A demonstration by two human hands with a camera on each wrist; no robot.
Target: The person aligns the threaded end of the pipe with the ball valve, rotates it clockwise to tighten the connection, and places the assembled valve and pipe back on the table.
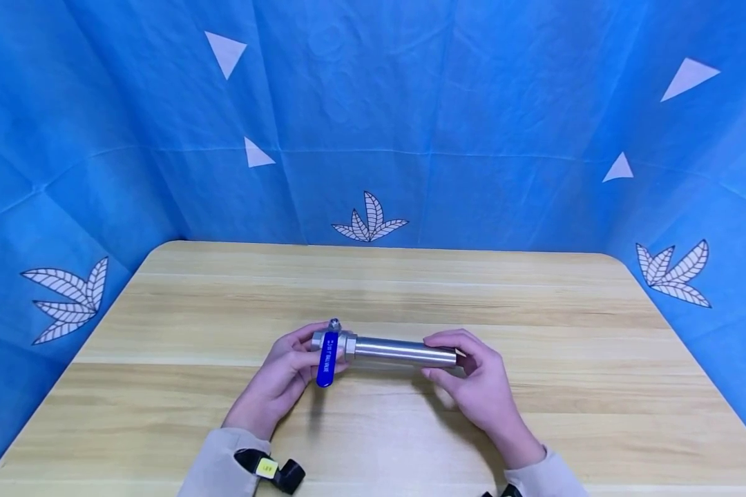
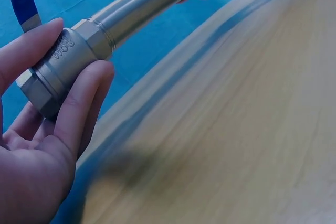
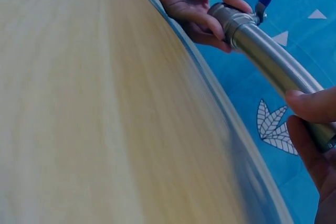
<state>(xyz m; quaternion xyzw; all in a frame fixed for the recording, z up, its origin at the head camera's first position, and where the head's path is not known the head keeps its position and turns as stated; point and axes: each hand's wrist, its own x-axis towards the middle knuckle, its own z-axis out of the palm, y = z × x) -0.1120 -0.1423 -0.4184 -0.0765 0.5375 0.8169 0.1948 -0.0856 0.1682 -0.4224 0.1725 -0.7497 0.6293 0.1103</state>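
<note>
My left hand (image 1: 286,376) grips the body of a metal ball valve (image 2: 68,59) with a blue lever handle (image 1: 327,359). The lever points toward me across the valve. A straight steel pipe (image 1: 398,351) extends from the valve's right end, joined at a hex collar (image 2: 97,35). Around the pipe's far right end, my right hand (image 1: 479,379) pinches with thumb and fingers. Valve and pipe are held roughly level above the table, with shadows below them. In the right wrist view, threads show at the pipe's free end (image 3: 331,142).
A light wood-grain table (image 1: 373,290) lies beneath both hands. Blue cloth (image 1: 373,103) with white triangles and leaf prints surrounds its back and sides. A black strap with a yellow label (image 1: 267,469) sits on the left sleeve.
</note>
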